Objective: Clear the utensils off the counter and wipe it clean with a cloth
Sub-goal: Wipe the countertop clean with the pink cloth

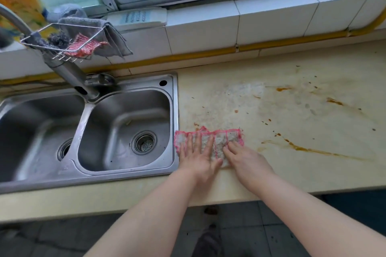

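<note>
A whitish cloth with pink edging (219, 142) lies flat on the cream counter (292, 169), right beside the sink's rim. My left hand (198, 156) presses on its left half with fingers spread flat. My right hand (244, 158) rests on its right half, fingers curled down onto the fabric. Brown-orange sauce streaks and specks (302, 148) mark the counter to the right of the cloth. A paler, damp-looking patch (240, 94) spreads behind the cloth. No utensils show on the counter.
A double steel sink (125, 127) with a faucet (69, 73) fills the left. A wire rack (62, 41) on the faucet holds a scourer, a pink cloth and a grey rag. A tiled ledge (271, 12) and a window run behind. The counter's front edge lies just below my wrists.
</note>
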`<state>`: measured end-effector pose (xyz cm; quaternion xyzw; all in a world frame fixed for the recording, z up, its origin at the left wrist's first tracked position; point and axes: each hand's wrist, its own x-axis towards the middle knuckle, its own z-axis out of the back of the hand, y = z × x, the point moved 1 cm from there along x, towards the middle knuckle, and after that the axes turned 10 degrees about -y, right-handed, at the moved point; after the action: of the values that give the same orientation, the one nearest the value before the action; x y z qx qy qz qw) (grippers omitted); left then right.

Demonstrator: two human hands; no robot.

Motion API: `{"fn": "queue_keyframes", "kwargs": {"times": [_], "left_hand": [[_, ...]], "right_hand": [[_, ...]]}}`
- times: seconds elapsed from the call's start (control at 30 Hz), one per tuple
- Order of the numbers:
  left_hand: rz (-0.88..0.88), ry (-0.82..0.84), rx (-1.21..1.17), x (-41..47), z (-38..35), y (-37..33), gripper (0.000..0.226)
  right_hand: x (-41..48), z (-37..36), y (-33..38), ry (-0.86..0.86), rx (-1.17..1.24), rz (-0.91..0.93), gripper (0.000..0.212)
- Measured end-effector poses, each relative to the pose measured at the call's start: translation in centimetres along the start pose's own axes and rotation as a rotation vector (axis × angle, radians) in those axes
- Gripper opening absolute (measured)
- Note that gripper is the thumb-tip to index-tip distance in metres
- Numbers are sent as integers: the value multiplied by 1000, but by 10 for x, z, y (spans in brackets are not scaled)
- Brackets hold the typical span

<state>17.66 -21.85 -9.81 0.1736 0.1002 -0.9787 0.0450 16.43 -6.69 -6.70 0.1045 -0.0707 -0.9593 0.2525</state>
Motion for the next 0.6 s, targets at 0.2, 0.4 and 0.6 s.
{"fn": "queue_keyframes", "kwargs": {"times": [0.2,0.4,0.6], "left_hand": [[-53,16,27,57,22,8,77],[-76,9,21,116,44,17,77],[-103,3,41,173,67,31,78]], "right_hand": [[46,8,-5,-28,-58,-13,50],[114,25,-15,0,-74,-34,48],[167,31,-17,-14,-82,-88,49]]}}
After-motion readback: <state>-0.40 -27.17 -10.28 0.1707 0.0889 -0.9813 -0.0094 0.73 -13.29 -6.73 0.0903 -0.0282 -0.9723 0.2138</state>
